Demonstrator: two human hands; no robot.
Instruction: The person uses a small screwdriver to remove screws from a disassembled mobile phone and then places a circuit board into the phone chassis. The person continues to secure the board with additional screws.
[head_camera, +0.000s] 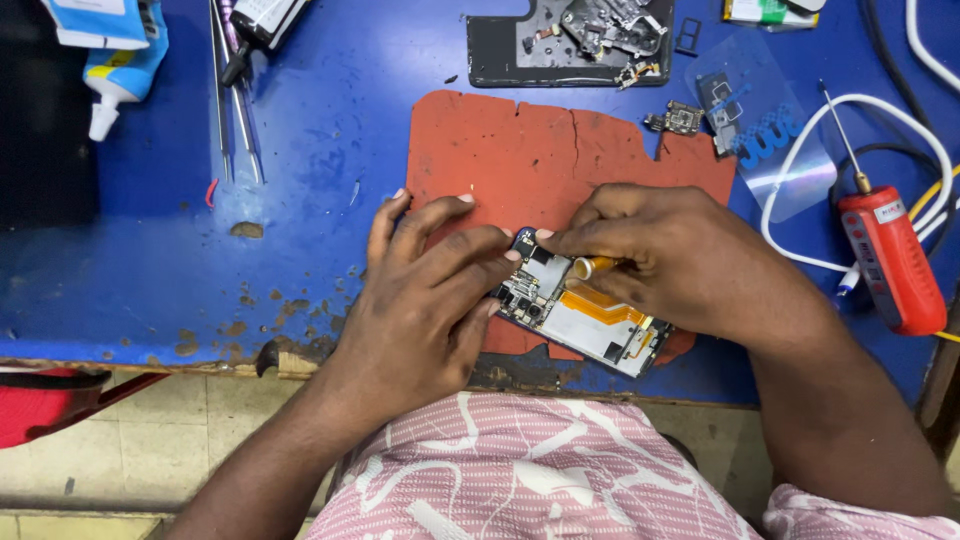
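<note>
We work at a worn blue worktop (300, 120), its front edge chipped, with tiled floor below. A cracked red mat (520, 150) lies at the middle, and on its near edge, close to the worktop's front, rests an opened phone (585, 320) with its boards bare. Our left hand (420, 300) presses its fingers on the phone's top end; our right hand (680, 260) pinches a small yellow-tipped tool (592, 266) over it. A red screwdriver (890, 260) and white cable (800, 160) crowd the right; tweezers (235, 100) lie far left, with open blue surface between.
</note>
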